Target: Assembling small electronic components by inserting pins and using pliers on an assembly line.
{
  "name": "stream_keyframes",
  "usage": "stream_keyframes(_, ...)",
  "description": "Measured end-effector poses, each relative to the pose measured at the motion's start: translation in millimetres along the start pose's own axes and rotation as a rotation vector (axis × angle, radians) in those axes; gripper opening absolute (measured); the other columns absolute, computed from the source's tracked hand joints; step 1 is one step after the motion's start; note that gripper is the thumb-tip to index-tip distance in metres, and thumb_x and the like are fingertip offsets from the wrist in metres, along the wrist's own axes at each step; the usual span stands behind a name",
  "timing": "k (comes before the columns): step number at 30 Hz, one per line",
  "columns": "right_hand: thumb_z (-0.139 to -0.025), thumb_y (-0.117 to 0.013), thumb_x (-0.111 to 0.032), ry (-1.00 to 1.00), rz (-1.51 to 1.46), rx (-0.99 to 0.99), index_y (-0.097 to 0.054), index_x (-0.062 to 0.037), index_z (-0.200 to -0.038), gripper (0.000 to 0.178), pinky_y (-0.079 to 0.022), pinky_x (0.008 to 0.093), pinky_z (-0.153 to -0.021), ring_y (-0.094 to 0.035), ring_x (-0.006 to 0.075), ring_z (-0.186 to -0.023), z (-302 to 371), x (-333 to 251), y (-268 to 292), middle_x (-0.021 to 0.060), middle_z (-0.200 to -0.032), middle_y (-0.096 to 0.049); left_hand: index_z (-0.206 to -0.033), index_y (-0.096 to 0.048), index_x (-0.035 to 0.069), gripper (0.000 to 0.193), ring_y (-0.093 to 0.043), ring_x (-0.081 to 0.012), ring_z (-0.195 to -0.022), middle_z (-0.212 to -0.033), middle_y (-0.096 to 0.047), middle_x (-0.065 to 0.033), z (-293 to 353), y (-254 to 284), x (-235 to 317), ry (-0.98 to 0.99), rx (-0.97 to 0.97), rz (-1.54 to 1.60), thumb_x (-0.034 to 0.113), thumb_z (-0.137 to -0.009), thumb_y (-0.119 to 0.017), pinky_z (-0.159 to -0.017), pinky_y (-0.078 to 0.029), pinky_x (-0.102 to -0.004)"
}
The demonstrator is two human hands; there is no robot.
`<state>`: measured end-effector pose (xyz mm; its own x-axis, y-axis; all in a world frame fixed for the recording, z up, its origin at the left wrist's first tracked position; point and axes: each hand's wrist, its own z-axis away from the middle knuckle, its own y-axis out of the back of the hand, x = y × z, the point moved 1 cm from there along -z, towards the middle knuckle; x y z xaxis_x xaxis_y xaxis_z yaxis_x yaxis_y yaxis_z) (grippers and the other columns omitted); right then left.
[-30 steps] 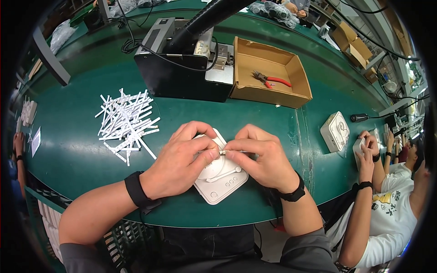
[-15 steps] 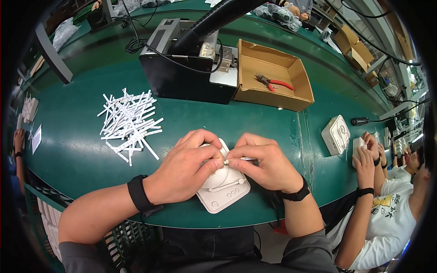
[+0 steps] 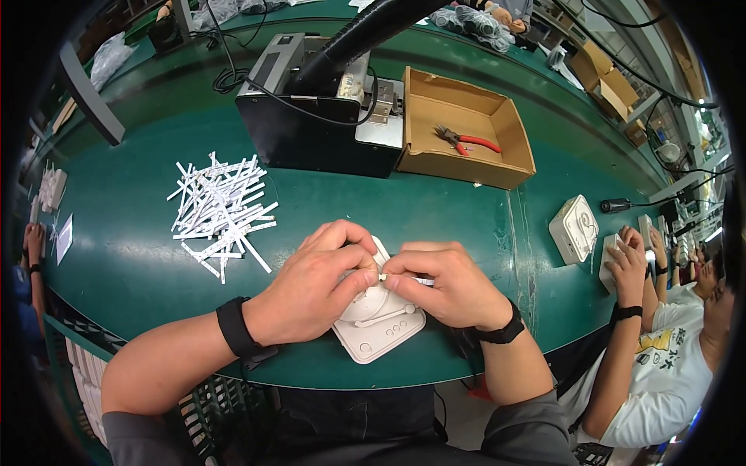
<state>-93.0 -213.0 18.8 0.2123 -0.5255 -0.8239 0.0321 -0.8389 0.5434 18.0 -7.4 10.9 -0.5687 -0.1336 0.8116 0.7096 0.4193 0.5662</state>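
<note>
A white plastic housing (image 3: 386, 337) lies on the green table before me, with a round raised part and small ring shapes on its near end. Over its far end my left hand (image 3: 317, 281) is closed in a pinch; what sits in its fingertips is too small to name. Fingertip to fingertip with it, my right hand (image 3: 449, 286) pinches a thin white strip (image 3: 424, 281), whose end shows under the fingers. A tiny pale piece (image 3: 382, 277) is visible between the two hands. Left of them lies a loose pile of similar white strips (image 3: 221, 206).
Behind my hands stands a black machine (image 3: 318, 128) with a thick black hose (image 3: 365, 39). Beside it, an open cardboard box (image 3: 466, 167) holds red-handled cutters (image 3: 474, 142). Another white housing (image 3: 573, 231) is at the right, near a co-worker's hands (image 3: 628, 264).
My fingertips have shifted very slightly left and closer together over the housing. At the right, the co-worker's hands have moved a little.
</note>
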Motion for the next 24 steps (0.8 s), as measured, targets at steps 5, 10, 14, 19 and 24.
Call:
stream_keyframes(5, -0.098, -0.072, -0.01, -0.004, -0.014, -0.01, -0.076, -0.001, -0.106, 0.013, -0.05, 0.0361, -0.066, -0.064, 0.026, -0.075, -4.8, 1.0, -3.4, 0.0108, -0.085, -0.066, -0.099, -0.067, 0.004, 0.01, -0.056, -0.0289, -0.119, -0.122, -0.056, -0.0103, -0.4, 3.8, -2.8, -0.004, 0.001, 0.011, 0.013, -0.103, -0.064, -0.105, -0.046, -0.0386)
stream_keyframes(10, -0.097, -0.073, -0.01, 0.087, 0.029, -0.001, -0.076, -0.0008, -0.108, 0.014, -0.048, 0.0382, -0.064, -0.062, 0.0279, -0.072, -1.1, 8.8, -5.9, 0.0119, -0.082, -0.063, -0.098, -0.069, 0.002, 0.01, -0.058, -0.035, -0.114, -0.115, -0.061, -0.0143, 1.0, -6.1, -6.8, -0.085, 0.09, 0.005, 0.011, -0.099, -0.066, -0.101, -0.047, -0.0448)
stream_keyframes(14, -0.096, -0.073, -0.01, -0.029, 0.003, -0.015, -0.076, -0.0029, -0.108, 0.014, -0.052, 0.0412, -0.067, -0.067, 0.0349, -0.08, 4.2, -3.7, -1.7, 0.0136, -0.086, -0.066, -0.102, -0.068, 0.003, 0.012, -0.054, -0.0311, -0.122, -0.123, -0.057, -0.011, -0.6, -9.0, -10.4, -0.027, -0.007, 0.065, 0.014, -0.104, -0.064, -0.107, -0.044, -0.0414)
stream_keyframes(19, -0.096, -0.074, -0.009, 0.043, -0.034, 0.021, -0.078, -0.0012, -0.107, 0.014, -0.047, 0.0367, -0.061, -0.061, 0.0256, -0.069, 2.3, -0.4, -5.7, 0.0102, -0.078, -0.063, -0.103, -0.068, 0.004, 0.014, -0.053, -0.0314, -0.123, -0.123, -0.057, -0.0105, 2.0, -3.9, 0.3, 0.041, -0.029, 0.05, 0.017, -0.106, -0.063, -0.108, -0.043, -0.0412)
stream_keyframes(24, -0.098, -0.072, -0.01, 0.057, -0.044, 0.088, -0.079, -0.0054, -0.111, 0.016, -0.049, 0.0388, -0.064, -0.063, 0.0283, -0.073, 13.1, 0.7, -4.0, 0.0116, -0.083, -0.066, -0.106, -0.07, 0.004, 0.011, -0.057, -0.0311, -0.118, -0.12, -0.058, -0.0119, -2.4, -17.4, -9.2, -0.033, 0.019, 0.062, 0.014, -0.103, -0.067, -0.104, -0.047, -0.0414)
